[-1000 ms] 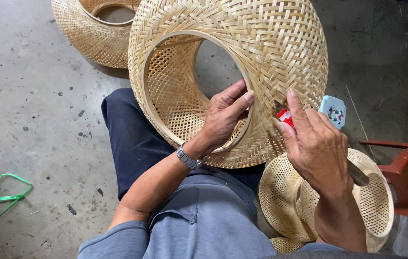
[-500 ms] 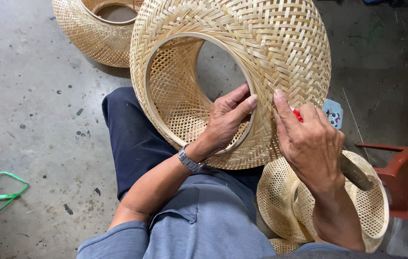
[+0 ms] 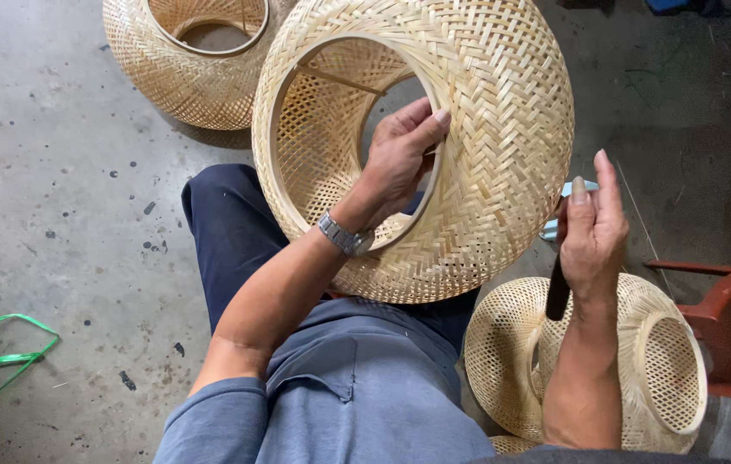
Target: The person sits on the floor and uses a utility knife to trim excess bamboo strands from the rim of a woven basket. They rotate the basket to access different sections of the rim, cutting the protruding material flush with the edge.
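Woven bamboo shade [image 3: 486, 129], round and pale, sits tilted on your lap above your dark trouser leg [image 3: 228, 232], its wide ringed opening facing you. Your left hand [image 3: 400, 159] reaches into that opening: the fingers curl around the inner rim ring and the thumb presses along its edge, so this grip is closed on the shade. A metal wristwatch [image 3: 346, 237] shows on that wrist.

Your right hand [image 3: 593, 228] is just beside the shade's right flank, apart from the weave. Its lower fingers wrap a dark handle [image 3: 558, 292] that hangs down from the palm, while the forefinger and thumb stick up loosely; what sits at the tool's other end is hidden behind the hand.

Below that hand a second bamboo shade [image 3: 511, 344] lies on its side on the concrete floor [image 3: 65, 172], and a third one [image 3: 185, 77] stands behind the held shade, touching or nearly touching it. A red plastic stool [image 3: 726, 326] is at the right edge, and a green strap [image 3: 5, 357] lies well apart at the left.
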